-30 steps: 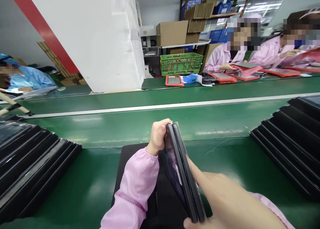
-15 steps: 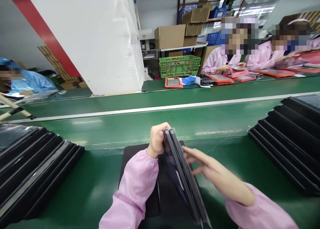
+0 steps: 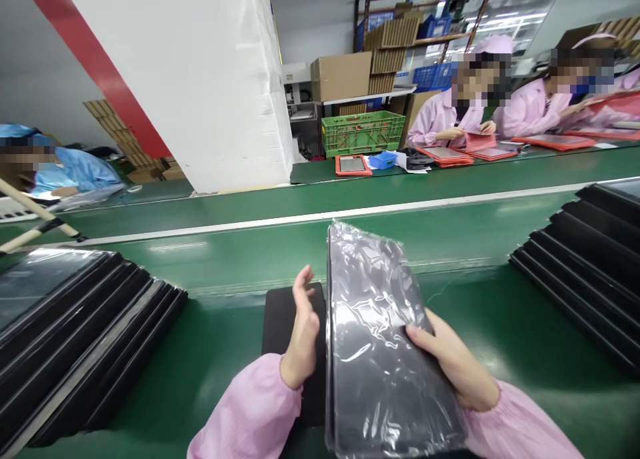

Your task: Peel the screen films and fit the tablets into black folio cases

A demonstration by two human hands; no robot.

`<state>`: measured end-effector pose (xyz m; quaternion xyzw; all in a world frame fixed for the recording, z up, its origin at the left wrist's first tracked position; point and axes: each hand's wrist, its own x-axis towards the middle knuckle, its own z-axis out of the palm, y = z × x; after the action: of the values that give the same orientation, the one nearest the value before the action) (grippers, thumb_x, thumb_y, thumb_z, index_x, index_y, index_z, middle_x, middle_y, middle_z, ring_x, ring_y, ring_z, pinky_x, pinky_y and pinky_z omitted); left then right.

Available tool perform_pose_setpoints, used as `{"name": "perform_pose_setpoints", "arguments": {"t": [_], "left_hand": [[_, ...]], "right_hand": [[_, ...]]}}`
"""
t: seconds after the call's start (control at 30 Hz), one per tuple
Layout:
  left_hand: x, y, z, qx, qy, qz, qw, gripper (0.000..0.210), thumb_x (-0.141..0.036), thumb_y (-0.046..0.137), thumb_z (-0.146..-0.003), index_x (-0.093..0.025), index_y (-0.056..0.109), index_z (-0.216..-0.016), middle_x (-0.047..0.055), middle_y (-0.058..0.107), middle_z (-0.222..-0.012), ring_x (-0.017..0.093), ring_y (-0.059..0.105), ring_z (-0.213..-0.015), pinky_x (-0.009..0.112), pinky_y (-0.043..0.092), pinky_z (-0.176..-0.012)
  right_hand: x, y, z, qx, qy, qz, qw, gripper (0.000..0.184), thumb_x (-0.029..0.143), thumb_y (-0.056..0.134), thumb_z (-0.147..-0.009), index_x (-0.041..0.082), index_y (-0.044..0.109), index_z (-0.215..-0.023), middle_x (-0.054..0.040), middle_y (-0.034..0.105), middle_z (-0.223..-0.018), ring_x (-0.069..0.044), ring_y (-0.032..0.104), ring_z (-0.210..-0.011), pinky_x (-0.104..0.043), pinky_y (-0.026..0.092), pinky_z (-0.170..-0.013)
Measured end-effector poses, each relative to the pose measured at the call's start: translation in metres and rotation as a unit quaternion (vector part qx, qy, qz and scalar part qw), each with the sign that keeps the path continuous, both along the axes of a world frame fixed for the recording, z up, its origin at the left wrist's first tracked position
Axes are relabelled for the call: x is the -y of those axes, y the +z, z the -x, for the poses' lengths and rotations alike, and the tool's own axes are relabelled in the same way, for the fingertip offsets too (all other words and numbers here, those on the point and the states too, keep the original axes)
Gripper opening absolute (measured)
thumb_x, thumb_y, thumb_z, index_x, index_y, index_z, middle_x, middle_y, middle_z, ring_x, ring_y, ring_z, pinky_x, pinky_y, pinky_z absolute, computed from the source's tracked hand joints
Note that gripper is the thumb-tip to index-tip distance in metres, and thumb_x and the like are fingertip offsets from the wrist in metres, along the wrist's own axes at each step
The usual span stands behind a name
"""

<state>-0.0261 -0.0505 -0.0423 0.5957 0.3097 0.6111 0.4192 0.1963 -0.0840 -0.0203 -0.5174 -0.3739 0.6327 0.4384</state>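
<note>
A flat black case in clear plastic wrap stands tilted up in front of me, its wide face turned toward the camera. My right hand grips its right edge, thumb on the wrapped face and the other fingers hidden behind. To the left, my left hand is open with fingers raised, just apart from the case's left edge. Under and behind the case lies a black flat piece on the green work surface, partly covered by the case and my left arm.
Stacks of black cases stand at the left and at the right. A white ledge strip runs across the green bench. Beyond it are a green crate, red-framed tablets and co-workers in pink; another in blue sits far left.
The black case has swung from edge-on to showing its wrapped face. My left hand has let go of it and opened. My right hand has taken hold of the right edge.
</note>
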Motion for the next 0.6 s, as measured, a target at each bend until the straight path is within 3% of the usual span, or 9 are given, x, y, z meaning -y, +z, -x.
{"name": "perform_pose_setpoints", "arguments": {"t": [0.07,0.1,0.17,0.27,0.37,0.43,0.53,0.6], "left_hand": [[-0.004,-0.012,0.007,0.056,-0.164,0.132,0.976,0.064,-0.070,0.045,-0.087,-0.019,0.062,-0.123,0.014,0.066,-0.122,0.030,0.064,-0.112,0.046,0.050,-0.093],[-0.005,-0.019,0.009,0.077,-0.227,0.177,0.955,0.064,-0.067,0.057,-0.082,-0.018,0.062,-0.123,0.015,0.068,-0.120,0.031,0.065,-0.109,0.047,0.051,-0.093],[-0.004,-0.035,0.009,0.105,-0.276,0.248,0.922,0.062,-0.049,0.080,-0.070,-0.018,0.064,-0.121,0.013,0.071,-0.116,0.030,0.067,-0.106,0.045,0.050,-0.095],[0.000,-0.060,0.010,0.146,-0.222,0.300,0.916,0.056,-0.034,0.088,-0.062,-0.017,0.068,-0.112,0.011,0.073,-0.111,0.028,0.067,-0.104,0.042,0.050,-0.095],[0.001,-0.075,0.014,0.168,-0.164,0.330,0.914,0.053,-0.037,0.089,-0.060,-0.014,0.071,-0.104,0.010,0.075,-0.103,0.026,0.068,-0.097,0.039,0.052,-0.090],[0.000,-0.080,0.017,0.172,-0.141,0.341,0.913,0.053,-0.037,0.089,-0.059,-0.014,0.071,-0.103,0.009,0.075,-0.101,0.025,0.068,-0.095,0.038,0.052,-0.089],[-0.003,-0.079,0.021,0.161,-0.145,0.330,0.919,0.052,-0.037,0.087,-0.063,-0.014,0.070,-0.107,0.010,0.075,-0.105,0.027,0.068,-0.100,0.040,0.052,-0.092],[-0.004,-0.077,0.023,0.135,-0.146,0.314,0.929,0.051,-0.039,0.085,-0.066,-0.014,0.070,-0.108,0.011,0.075,-0.108,0.028,0.068,-0.103,0.041,0.051,-0.095]], "right_hand": [[-0.017,0.005,-0.004,0.135,-0.032,-0.116,0.983,0.065,0.048,0.079,-0.073,0.019,0.057,-0.126,-0.0136,0.068,-0.124,-0.033,0.067,-0.108,-0.043,0.057,-0.091],[-0.024,0.005,-0.003,0.191,-0.039,-0.167,0.966,0.067,0.047,0.080,-0.072,0.019,0.057,-0.127,-0.0133,0.067,-0.126,-0.033,0.065,-0.113,-0.044,0.054,-0.097],[-0.035,0.003,0.001,0.252,-0.033,-0.234,0.938,0.071,0.043,0.081,-0.071,0.019,0.054,-0.132,-0.0125,0.065,-0.130,-0.033,0.062,-0.119,-0.045,0.051,-0.103],[-0.048,-0.010,0.010,0.254,-0.043,-0.273,0.927,0.068,0.044,0.074,-0.077,0.019,0.052,-0.136,-0.0130,0.064,-0.131,-0.029,0.067,-0.110,-0.041,0.058,-0.093],[-0.060,-0.026,0.014,0.310,-0.121,-0.281,0.900,0.043,0.049,0.068,-0.079,0.018,0.070,-0.109,-0.0122,0.071,-0.111,-0.026,0.072,-0.089,-0.039,0.062,-0.080],[-0.068,-0.033,0.014,0.362,-0.137,-0.255,0.886,0.036,0.051,0.069,-0.076,0.019,0.074,-0.091,-0.0100,0.074,-0.093,-0.026,0.072,-0.079,-0.039,0.062,-0.076],[-0.074,-0.034,0.017,0.380,-0.131,-0.201,0.894,0.037,0.055,0.070,-0.071,0.021,0.074,-0.086,-0.0073,0.076,-0.082,-0.027,0.073,-0.074,-0.036,0.062,-0.069],[-0.073,-0.030,0.022,0.392,-0.141,-0.204,0.886,0.035,0.055,0.070,-0.070,0.022,0.074,-0.080,-0.0058,0.076,-0.077,-0.026,0.073,-0.071,-0.032,0.061,-0.064]]}}
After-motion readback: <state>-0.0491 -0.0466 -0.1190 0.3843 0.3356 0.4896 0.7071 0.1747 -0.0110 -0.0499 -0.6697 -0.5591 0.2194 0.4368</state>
